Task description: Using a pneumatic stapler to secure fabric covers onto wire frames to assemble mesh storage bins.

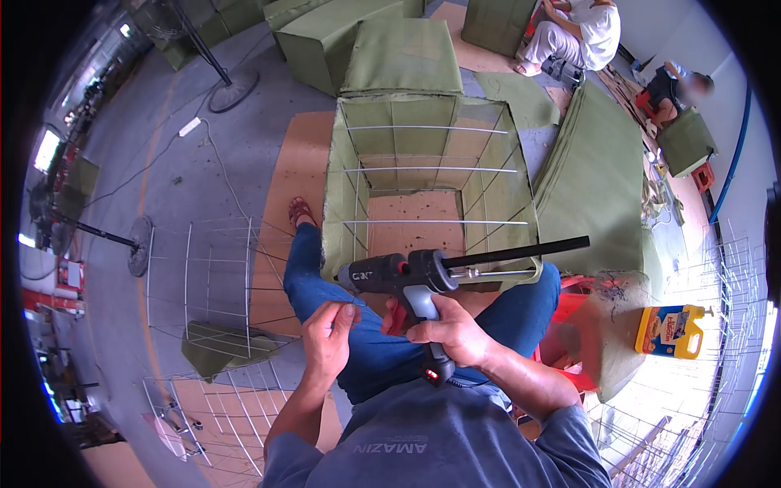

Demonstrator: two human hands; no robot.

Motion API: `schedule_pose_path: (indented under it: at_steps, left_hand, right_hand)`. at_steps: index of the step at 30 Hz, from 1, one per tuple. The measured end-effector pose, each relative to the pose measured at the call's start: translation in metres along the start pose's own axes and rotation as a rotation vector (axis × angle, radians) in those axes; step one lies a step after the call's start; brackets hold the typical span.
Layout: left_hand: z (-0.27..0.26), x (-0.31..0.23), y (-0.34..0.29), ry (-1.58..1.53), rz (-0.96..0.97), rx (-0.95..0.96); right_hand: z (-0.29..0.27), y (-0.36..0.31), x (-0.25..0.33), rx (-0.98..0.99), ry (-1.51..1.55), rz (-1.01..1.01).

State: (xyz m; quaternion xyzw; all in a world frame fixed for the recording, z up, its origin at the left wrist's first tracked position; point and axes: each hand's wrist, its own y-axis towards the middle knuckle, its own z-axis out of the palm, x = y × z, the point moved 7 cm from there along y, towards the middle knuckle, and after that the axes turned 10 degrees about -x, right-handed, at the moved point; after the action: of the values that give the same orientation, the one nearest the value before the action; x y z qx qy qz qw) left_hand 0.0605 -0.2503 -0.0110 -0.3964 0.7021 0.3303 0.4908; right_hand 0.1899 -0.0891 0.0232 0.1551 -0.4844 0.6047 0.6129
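Note:
My right hand [455,332] is wrapped around the grey handle of a black cordless glue gun [423,272], with red trigger and a lit red indicator at its base. Its nozzle points left, and a long black glue stick [529,250] sticks out of its rear to the right. Just below the nozzle, my left hand [328,329] is closed in a pinch; what lies between the fingertips, if anything, is too small to name. Beyond the gun, between my knees, stands an open box-shaped wire frame [431,170] lined with green fabric, its bare metal rods running across the open side.
Bare wire frames [218,281] stand at left, more [691,407] at right. Green fabric sheets [594,179] are stacked at right. A yellow jug [671,332] stands near a red stool [561,325]. Green boxes [403,57], fan stands [233,89] and two people [590,32] are farther off.

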Motion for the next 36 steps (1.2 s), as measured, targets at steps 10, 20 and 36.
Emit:
schedule_pose_path:
  at_steps: [10, 20, 36]
  left_hand:
    - [0.0, 0.011, 0.002, -0.009, -0.012, -0.042]
    - [0.035, -0.006, -0.007, -0.054, 0.05, 0.124]
    - [0.135, -0.042, -0.027, -0.1, 0.147, 0.372]
  right_hand:
    - [0.004, 0.009, 0.003, -0.023, -0.169, 0.062]
    - [-0.023, -0.021, 0.015, -0.134, -0.296, 0.071]
    - [-0.092, -0.109, 0.044, -0.415, -0.331, 0.09]
